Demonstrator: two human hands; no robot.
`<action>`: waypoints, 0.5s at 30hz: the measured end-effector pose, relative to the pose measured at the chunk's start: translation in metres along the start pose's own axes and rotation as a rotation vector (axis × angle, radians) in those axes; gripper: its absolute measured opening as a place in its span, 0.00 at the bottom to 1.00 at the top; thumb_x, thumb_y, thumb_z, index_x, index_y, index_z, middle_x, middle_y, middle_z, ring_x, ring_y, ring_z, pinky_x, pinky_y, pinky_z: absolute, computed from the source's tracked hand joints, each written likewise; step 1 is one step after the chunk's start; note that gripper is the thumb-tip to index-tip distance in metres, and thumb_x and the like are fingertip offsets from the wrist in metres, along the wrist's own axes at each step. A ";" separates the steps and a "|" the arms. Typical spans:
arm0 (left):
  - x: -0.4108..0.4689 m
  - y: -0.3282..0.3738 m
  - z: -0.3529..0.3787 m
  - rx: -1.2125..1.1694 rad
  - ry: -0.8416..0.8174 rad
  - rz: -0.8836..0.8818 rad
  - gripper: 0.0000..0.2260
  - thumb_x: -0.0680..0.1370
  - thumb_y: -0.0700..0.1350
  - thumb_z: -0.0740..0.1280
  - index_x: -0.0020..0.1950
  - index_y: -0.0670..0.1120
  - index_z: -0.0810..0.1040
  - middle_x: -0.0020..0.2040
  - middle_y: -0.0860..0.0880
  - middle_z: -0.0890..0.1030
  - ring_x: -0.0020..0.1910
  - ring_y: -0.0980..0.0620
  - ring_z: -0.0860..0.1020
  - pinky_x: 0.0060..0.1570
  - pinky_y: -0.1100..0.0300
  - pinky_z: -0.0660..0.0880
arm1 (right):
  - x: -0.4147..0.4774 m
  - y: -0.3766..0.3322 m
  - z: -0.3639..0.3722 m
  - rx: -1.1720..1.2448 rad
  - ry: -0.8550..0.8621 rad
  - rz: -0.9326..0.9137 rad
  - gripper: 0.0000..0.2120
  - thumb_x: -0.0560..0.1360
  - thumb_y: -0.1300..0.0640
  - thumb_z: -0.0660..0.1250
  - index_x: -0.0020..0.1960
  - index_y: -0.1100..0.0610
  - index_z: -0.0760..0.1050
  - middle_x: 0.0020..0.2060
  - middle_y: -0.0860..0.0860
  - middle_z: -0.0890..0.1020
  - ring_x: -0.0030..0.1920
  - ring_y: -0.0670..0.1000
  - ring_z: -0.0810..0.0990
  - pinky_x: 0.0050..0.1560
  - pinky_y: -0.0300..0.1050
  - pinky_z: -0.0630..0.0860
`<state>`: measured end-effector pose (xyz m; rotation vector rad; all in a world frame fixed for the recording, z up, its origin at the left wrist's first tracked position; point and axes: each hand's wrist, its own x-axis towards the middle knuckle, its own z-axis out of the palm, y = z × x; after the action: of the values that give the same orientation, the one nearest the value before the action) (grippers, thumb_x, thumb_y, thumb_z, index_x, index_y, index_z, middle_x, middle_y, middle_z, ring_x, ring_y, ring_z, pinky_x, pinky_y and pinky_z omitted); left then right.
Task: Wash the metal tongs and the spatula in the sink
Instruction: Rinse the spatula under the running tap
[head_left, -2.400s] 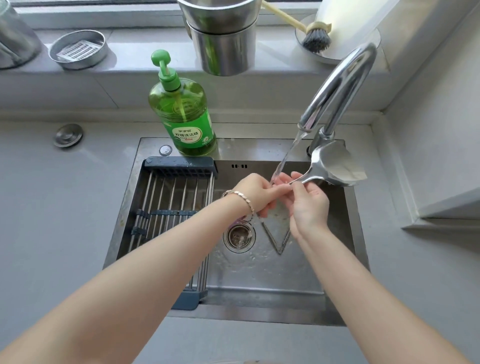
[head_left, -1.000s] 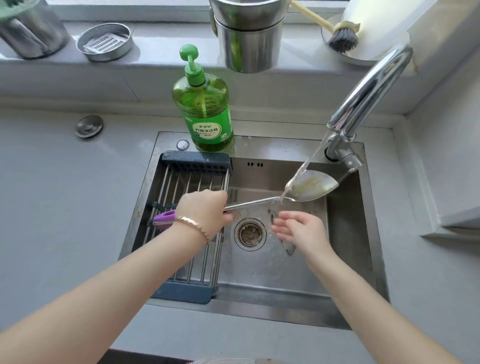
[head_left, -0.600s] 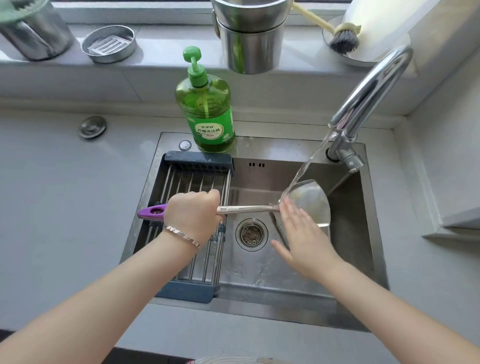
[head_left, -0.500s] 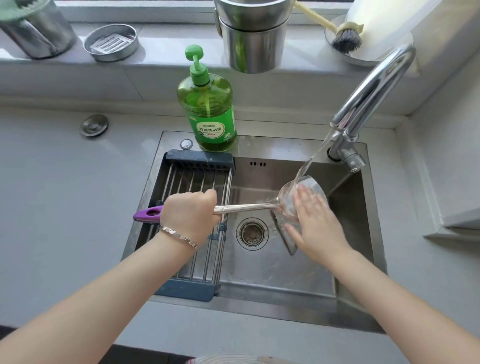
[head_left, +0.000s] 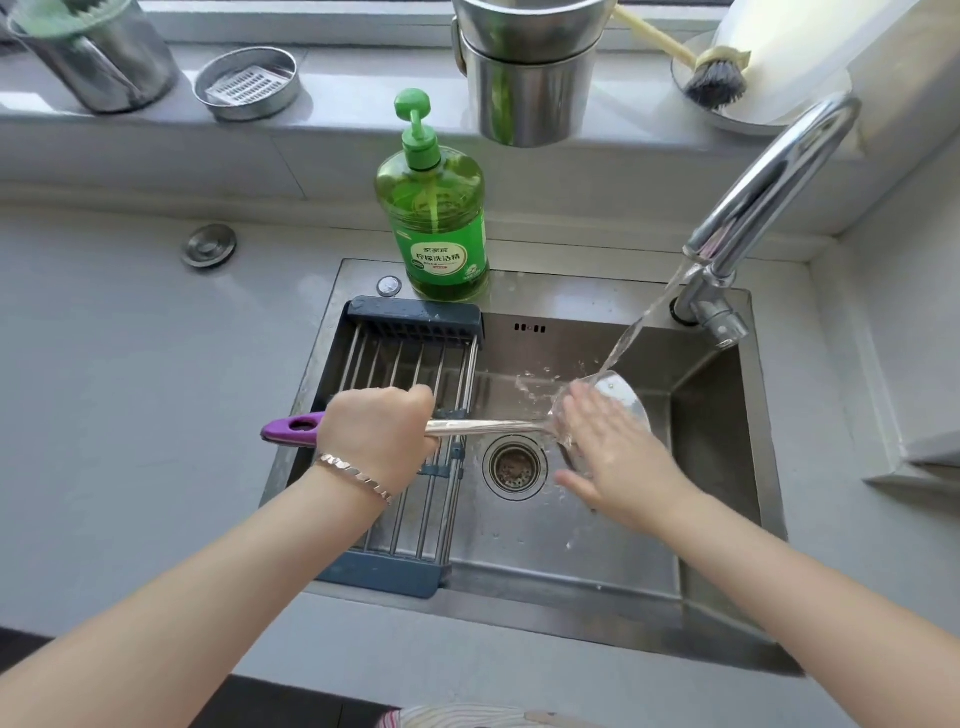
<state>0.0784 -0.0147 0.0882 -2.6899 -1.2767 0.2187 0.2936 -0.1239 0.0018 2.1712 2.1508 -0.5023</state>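
1. The spatula (head_left: 488, 427) lies roughly level across the sink (head_left: 717, 467), above the drain (head_left: 514, 467), with its blade under the water (head_left: 639, 327) from the tap (head_left: 769, 182).
2. It looks like one stiff piece of metal with a purple handle (head_left: 291, 430). I judge it light and rigid, unlikely to bend or break, but slick when wet.
3. The handle is the place to hold it. The plastic should give better purchase than the bare shaft, and a hold that far back leaves the blade free for rubbing.
4. The left hand (head_left: 379, 436) is wrapped in a fist round the handle and shaft, with the purple end sticking out past it.
5. The right hand (head_left: 608, 447) lies flat on the blade with its fingers straight and together. It presses and rubs rather than grasps, and water splashes round it.
6. Pressing on the blade will tend to twist the spatula, so the fist needs to stay firm.
7. I cannot make out the tongs. They may lie under the right hand on the sink floor.
8. A rack (head_left: 405, 374) spans the left part of the sink beneath the left hand.
9. A soap bottle (head_left: 434, 223) stands on the rim behind the rack.
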 end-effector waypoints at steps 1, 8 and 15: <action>-0.001 -0.001 -0.001 -0.004 -0.010 -0.006 0.13 0.68 0.52 0.73 0.34 0.45 0.75 0.22 0.54 0.60 0.22 0.51 0.63 0.25 0.65 0.55 | 0.002 0.008 -0.004 -0.014 0.011 0.062 0.42 0.75 0.37 0.53 0.75 0.61 0.39 0.75 0.56 0.40 0.75 0.54 0.40 0.73 0.44 0.37; 0.003 -0.003 0.010 0.006 -0.069 -0.042 0.13 0.72 0.56 0.66 0.37 0.50 0.66 0.23 0.53 0.60 0.24 0.53 0.63 0.24 0.63 0.53 | -0.006 -0.001 0.006 -0.056 0.030 -0.094 0.37 0.77 0.39 0.50 0.75 0.59 0.41 0.75 0.56 0.43 0.75 0.53 0.42 0.70 0.44 0.32; 0.007 0.004 0.027 -0.211 -0.143 -0.094 0.11 0.72 0.55 0.65 0.38 0.51 0.67 0.25 0.55 0.65 0.28 0.52 0.69 0.29 0.62 0.62 | -0.023 0.031 -0.009 0.940 0.285 0.482 0.38 0.69 0.54 0.73 0.71 0.54 0.54 0.68 0.45 0.66 0.68 0.47 0.64 0.65 0.48 0.64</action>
<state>0.0805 -0.0098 0.0605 -2.8220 -1.5446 0.2837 0.3258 -0.1449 0.0105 3.2546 1.4960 -1.4378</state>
